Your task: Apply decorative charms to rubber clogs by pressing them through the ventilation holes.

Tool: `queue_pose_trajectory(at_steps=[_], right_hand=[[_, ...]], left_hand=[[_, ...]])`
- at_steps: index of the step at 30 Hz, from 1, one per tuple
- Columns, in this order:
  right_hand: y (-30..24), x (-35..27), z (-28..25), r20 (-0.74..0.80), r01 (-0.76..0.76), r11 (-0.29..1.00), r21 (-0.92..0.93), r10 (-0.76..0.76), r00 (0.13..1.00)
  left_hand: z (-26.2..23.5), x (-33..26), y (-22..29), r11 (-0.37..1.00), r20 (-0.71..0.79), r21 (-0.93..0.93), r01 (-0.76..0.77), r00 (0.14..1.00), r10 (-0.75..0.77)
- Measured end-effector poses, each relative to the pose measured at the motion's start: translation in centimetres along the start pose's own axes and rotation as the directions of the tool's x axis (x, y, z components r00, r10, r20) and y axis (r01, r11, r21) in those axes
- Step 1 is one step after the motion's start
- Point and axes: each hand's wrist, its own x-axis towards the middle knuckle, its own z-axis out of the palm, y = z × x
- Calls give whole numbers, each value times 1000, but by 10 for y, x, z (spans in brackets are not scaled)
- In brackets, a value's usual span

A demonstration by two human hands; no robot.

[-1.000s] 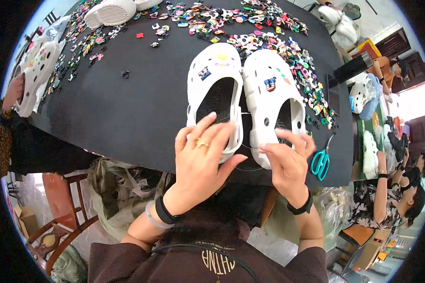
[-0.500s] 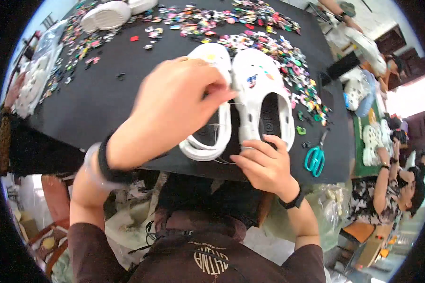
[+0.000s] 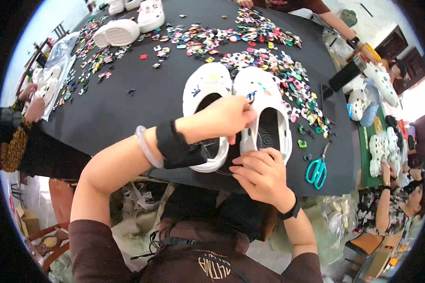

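Note:
Two white clogs stand side by side on the black table, toes pointing away from me. Small charms decorate the left clog and the right clog. My left hand reaches across the left clog, fingers pinched together at the inner side of the right clog's opening. What sits in that pinch is hidden. My right hand curls its fingers over the heel of the right clog. A thin clear line shows by the heels, near my right fingertips.
Many colourful shoe charms lie spread beyond the clogs. Teal-handled scissors rest on the right. More white clogs are at the far left. Other people work around the table, and a black bottle stands at the right edge.
My left hand has moved right, from above the left clog to the right clog's inner side. My right hand stays at the heel. The view has shifted slightly, showing more of the far table.

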Motion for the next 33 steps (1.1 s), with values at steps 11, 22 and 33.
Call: queue_pose_trajectory(at_steps=[11,22,33], right_hand=[[-1,-6,-3,-104,-154,985,-81,145,984],[5,-11,-2,-128,-233,970,-74,223,966],[7,-13,-4,-136,-275,960,-58,265,955]], left_hand=[[-4,10,6,996,107,-60,73,992,-66],[-5,14,19,949,145,-269,165,981,-129],[4,27,23,999,94,-5,39,995,-38]])
